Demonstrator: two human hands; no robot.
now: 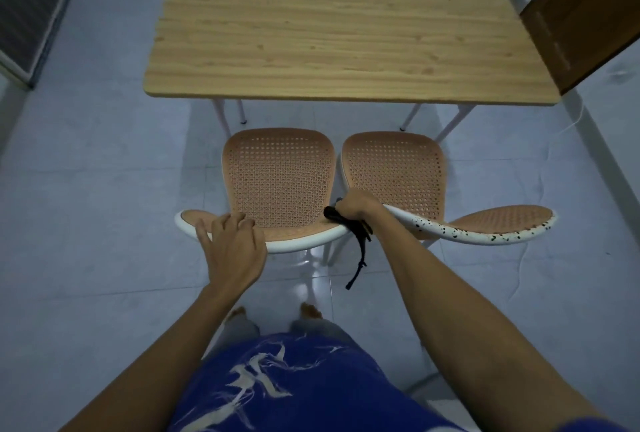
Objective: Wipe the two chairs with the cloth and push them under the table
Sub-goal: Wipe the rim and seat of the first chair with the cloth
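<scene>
Two chairs with orange perforated seats and white-rimmed backrests stand side by side just short of the wooden table (346, 33). My left hand (233, 246) rests on the top of the left chair's (280, 172) backrest, fingers spread over the rim. My right hand (355, 205) is closed on a black cloth (356, 237) at the left end of the right chair's (394, 168) backrest. A strip of the cloth hangs down below the rim. The right chair's white rim carries black specks.
White table legs (221, 120) stand just beyond the chair seats. A brown door (585, 16) is open at the upper right, and a dark grilled unit (27, 12) sits at the upper left. A thin white cable (533, 189) lies on the pale tiled floor to the right.
</scene>
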